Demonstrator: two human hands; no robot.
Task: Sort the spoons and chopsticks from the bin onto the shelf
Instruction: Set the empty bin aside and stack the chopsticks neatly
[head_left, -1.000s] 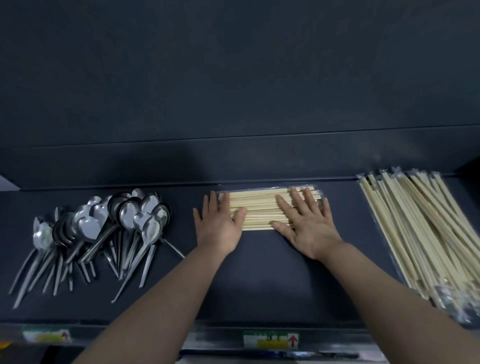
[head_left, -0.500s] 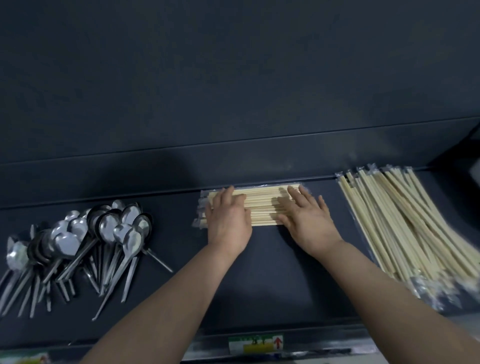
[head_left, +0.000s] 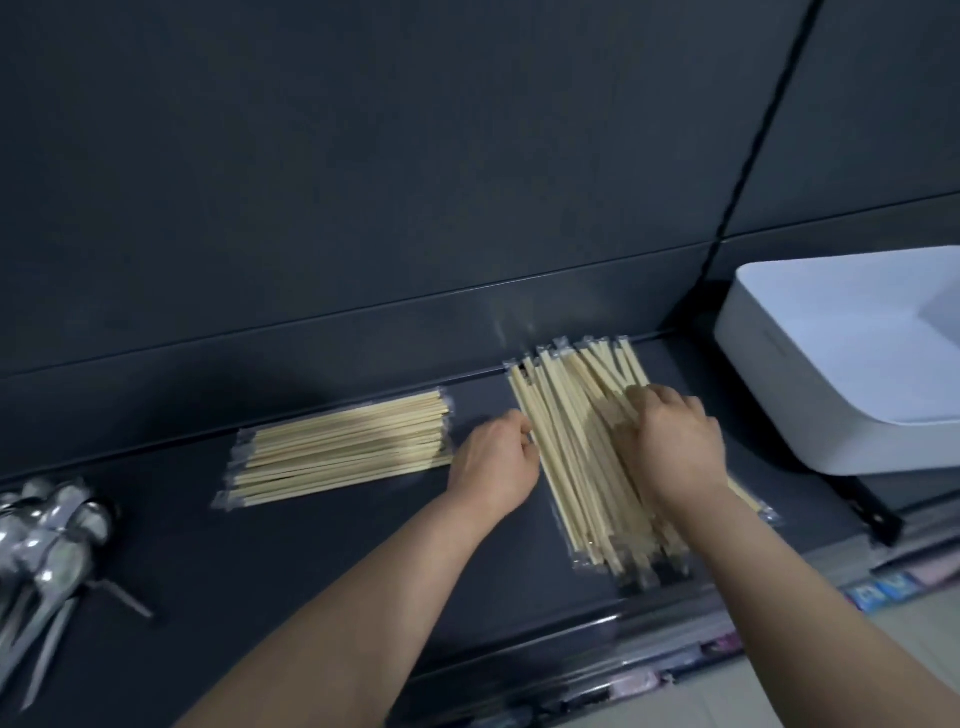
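Observation:
Two lots of plastic-wrapped wooden chopsticks lie on the dark shelf (head_left: 311, 566): a neat sideways stack (head_left: 343, 452) in the middle and a looser pile (head_left: 571, 467) running front to back on the right. My right hand (head_left: 675, 447) sits on top of the loose pile, its fingers curled into the chopsticks. My left hand (head_left: 493, 457) is curled against the pile's left edge, fingertips hidden. A heap of metal spoons (head_left: 47, 530) lies at the far left.
The white bin (head_left: 841, 364) stands on the shelf at the right, close to the loose pile. A dark back panel rises behind the shelf. Price labels (head_left: 878, 587) line the shelf's front edge.
Both hands left the neat middle stack and moved right to the loose pile, fingers now curled. The view swung right, bringing the white bin in and pushing the spoons to the edge.

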